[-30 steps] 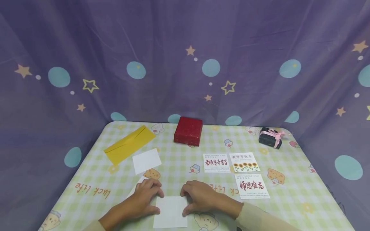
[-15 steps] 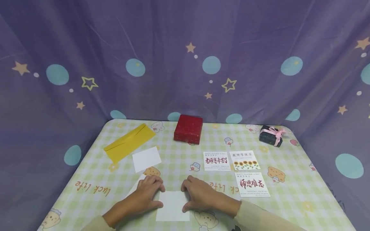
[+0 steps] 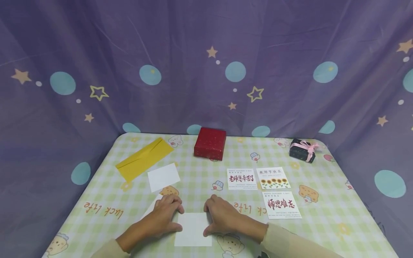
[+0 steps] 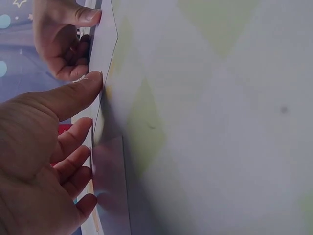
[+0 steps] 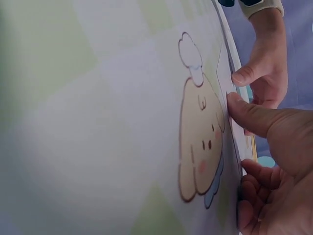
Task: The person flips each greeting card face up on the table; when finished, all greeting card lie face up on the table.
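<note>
While both hands (image 3: 162, 218) (image 3: 223, 216) rest loosely spread, white card (image 3: 193, 232) between, thumbs (image 3: 175, 227) at its sides.

Holds left hand (image 3: 164, 216) and right hand (image 3: 222, 216) facing each other, near but apart, well away from the far edge of the tabletop (image 3: 200, 175) and between its left and right edges. Bends the fingers (image 4: 76, 159) loosely, with both thumbs (image 4: 78, 95) stretched inward. Slants left forearm (image 3: 133, 236) and right forearm (image 3: 253, 228) toward each other, bared below pale sleeves (image 3: 290, 242)
</note>
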The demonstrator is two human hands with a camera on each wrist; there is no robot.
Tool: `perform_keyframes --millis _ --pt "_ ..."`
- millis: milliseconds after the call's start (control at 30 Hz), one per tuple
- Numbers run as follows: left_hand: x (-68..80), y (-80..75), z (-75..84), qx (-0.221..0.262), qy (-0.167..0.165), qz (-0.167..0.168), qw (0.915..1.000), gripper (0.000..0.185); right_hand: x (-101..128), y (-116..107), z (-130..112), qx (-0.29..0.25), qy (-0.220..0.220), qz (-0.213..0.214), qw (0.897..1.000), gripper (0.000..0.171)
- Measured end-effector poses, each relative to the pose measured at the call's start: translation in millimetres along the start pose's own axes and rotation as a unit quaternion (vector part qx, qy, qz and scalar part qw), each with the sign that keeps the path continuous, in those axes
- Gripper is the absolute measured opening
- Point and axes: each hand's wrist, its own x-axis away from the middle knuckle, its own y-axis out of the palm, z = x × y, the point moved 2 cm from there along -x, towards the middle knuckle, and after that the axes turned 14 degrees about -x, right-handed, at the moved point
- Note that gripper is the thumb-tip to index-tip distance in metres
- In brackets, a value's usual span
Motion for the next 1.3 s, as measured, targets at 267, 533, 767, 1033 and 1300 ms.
perform_keyframes --millis 267,533,767,1033,1300 --pt "-2.7 1.5 -2.7 0.002 0.001 -0.001 1.0000 0.035 -2.1 -0.9 -1.5 0.007 0.012 0.001 1.000 0.061" --pt "1.6 0.2 0.1 -0.031 0.020 -0.004 0.9993 0.054 -1.4 -2.3 -4.5 0.018 0.027 0.016 0.999 0.069" --pt "-1.3 -1.2 4.0 -0.034 0.014 -0.012 0.9993 0.055 -2.5 -3.1 -3.5 0.014 0.036 0.017 0.999 0.068" --pt "-5.8 -2.2 4.8 -0.014 -0.003 -0.032 0.9994 0.054 -0.1 -2.5 2.1 0.011 0.011 0.019 1.000 0.065" --pt "-4.7 -1.7 4.5 -0.010 -0.002 -0.022 0.9997 0.053 3.2 -4.6 10.0 -0.013 -0.025 0.009 1.000 0.061"
